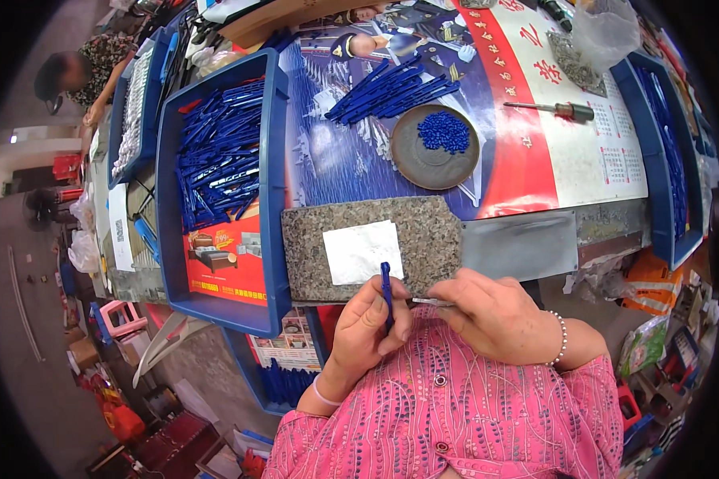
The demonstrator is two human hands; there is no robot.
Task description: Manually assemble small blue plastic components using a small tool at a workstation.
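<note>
A slim blue pen barrel [386,289] stands nearly upright in the left hand [367,327], whose fingers are curled round its lower part, just in front of the person's pink patterned shirt [455,407]. The right hand [495,315] is closed around a thin metal piece [431,302], pinched so that its tip points toward the barrel; whether the tip touches the barrel is hard to tell from here. A bead bracelet [563,339] sits on the right wrist.

Just beyond the hands lies a speckled stone slab [423,231] on the near edge of the bench [527,247], with a white slip of paper [362,251] resting on it. Farther back on the bench is a round brown dish [423,160] holding a heap of small blue caps [444,132], and behind that a loose bundle of blue barrels [391,89]. A screwdriver [555,108] lies to the right of the dish.

To the left, a blue plastic tray [276,184] is filled in its far half with more blue barrels. Another blue tray [679,231] stands along the right edge of the bench. At the far left, another person [84,72] sits bent over a tray.
</note>
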